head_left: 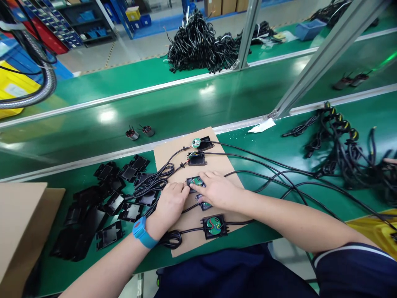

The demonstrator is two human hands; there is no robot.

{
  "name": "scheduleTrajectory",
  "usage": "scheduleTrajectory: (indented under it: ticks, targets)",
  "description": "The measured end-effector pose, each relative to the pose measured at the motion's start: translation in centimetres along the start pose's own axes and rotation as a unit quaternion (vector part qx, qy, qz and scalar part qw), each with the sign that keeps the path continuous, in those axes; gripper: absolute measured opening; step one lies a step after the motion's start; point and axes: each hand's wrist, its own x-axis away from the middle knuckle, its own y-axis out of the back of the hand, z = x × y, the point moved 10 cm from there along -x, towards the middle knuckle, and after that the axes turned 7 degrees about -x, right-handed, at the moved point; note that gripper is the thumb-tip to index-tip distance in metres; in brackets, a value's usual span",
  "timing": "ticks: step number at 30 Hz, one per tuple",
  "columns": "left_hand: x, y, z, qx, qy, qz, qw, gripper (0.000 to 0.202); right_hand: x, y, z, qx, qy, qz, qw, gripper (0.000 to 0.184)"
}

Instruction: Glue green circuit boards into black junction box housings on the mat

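Observation:
Both my hands meet over a small black housing with a green circuit board (195,181) lying on a cardboard sheet (182,242). My left hand (170,203) is curled, with its fingertips pressing the housing's left edge. My right hand (215,190) lies over the housing's right side, fingers bent down on it. Another housing with a board (214,225) sits nearer me, a third one (204,205) peeks from under my right hand, and two more (197,158) lie farther away. Black cables (279,174) run from them to the right.
A heap of empty black housing shells (102,203) lies left of the cardboard. Cardboard boxes (18,223) stand at the far left. A tangle of cables with yellow-marked plugs (341,140) is at the right. Two small coils (139,132) rest on the conveyor belt (186,103) behind.

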Motion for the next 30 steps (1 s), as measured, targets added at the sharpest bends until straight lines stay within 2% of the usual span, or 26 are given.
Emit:
scheduleTrajectory:
  ticks: [6,10,12,15,17,19,21,24,26,30]
  targets:
    - [0.2,0.1,0.3,0.062,-0.006,-0.005,0.998,0.016,-0.9,-0.1,-0.3,-0.045,-0.040,0.019,0.998,0.060]
    - [1.2,0.7,0.0,0.119,0.017,0.005,0.993,0.016,0.1,0.2,0.8,-0.076,0.002,0.031,0.997,0.058]
    - [0.9,1.6,0.9,0.138,0.050,-0.024,0.989,0.015,0.6,0.9,0.8,-0.093,0.019,0.020,0.995,0.057]
    - [-0.9,2.8,4.0,0.138,0.117,-0.105,0.978,0.009,0.1,3.4,-1.6,-0.097,-0.015,-0.073,0.993,0.045]
    - [-2.9,2.3,6.2,0.149,0.148,-0.122,0.970,0.034,-0.9,5.0,-4.5,-0.078,-0.070,-0.152,0.983,0.031]
    - [-4.8,0.9,7.9,0.179,0.167,-0.099,0.965,0.050,-2.2,5.3,-7.3,-0.060,-0.120,-0.180,0.975,0.025]
    - [-6.0,-0.1,8.8,0.206,0.175,-0.068,0.960,0.047,-3.5,4.6,-9.3,-0.060,-0.152,-0.162,0.973,0.023]
    - [-6.1,0.1,9.4,0.245,0.192,-0.056,0.949,0.019,-4.1,3.3,-10.6,-0.078,-0.161,-0.137,0.974,0.022]
    - [-5.6,0.7,9.5,0.284,0.210,-0.051,0.934,0.011,-3.6,2.8,-10.2,-0.087,-0.146,-0.129,0.977,0.021]
    - [-5.8,1.6,9.5,0.323,0.224,-0.050,0.918,0.016,-1.9,2.4,-8.1,-0.070,-0.111,-0.098,0.986,0.022]
